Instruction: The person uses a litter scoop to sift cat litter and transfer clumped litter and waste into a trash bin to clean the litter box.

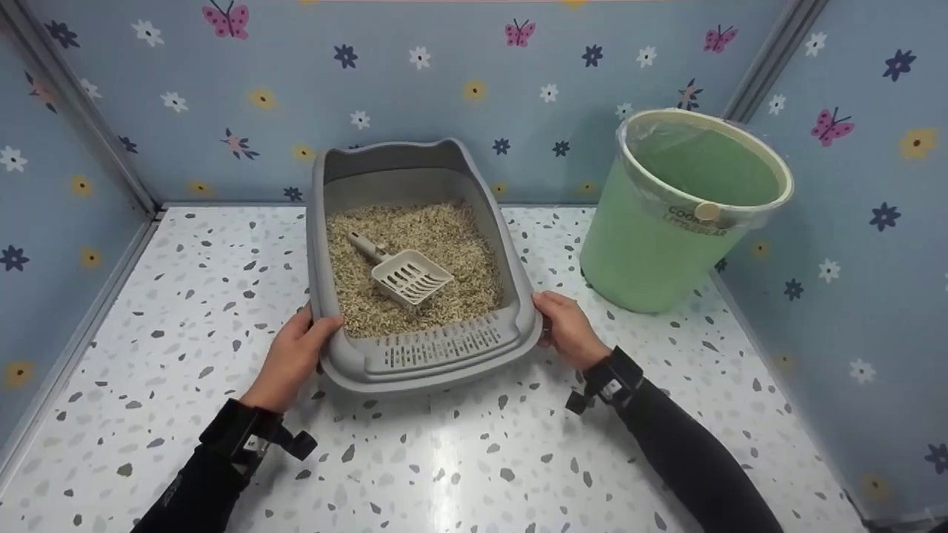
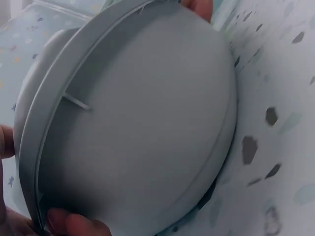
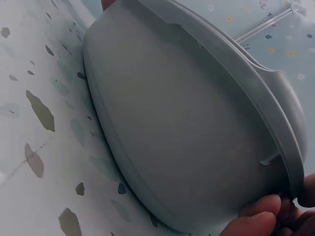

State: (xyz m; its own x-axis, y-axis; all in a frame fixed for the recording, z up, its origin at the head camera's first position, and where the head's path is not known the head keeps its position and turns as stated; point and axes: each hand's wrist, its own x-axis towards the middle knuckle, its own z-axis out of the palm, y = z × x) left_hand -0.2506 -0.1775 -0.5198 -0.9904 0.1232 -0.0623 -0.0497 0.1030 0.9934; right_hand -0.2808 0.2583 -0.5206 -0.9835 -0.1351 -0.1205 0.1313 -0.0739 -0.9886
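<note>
A grey litter box (image 1: 437, 370) stands in the middle of the speckled surface, partly filled with tan litter (image 1: 444, 229). On the litter lies a beige slotted litter scoop (image 1: 411, 275), its handle toward the back left. My left hand (image 1: 292, 359) grips the box's left rim near the front, thumb on top and fingers beneath. At the right front rim, my right hand (image 1: 569, 329) holds the box the same way. Both wrist views show fingertips curled under the rim against the box's outer wall (image 2: 147, 113).
A green trash bin (image 1: 652, 244) with a clear liner stands at the right, behind my right hand. Blue flower-patterned panels (image 1: 415, 89) close off the back and both sides. The white speckled surface (image 1: 185, 311) runs around the box.
</note>
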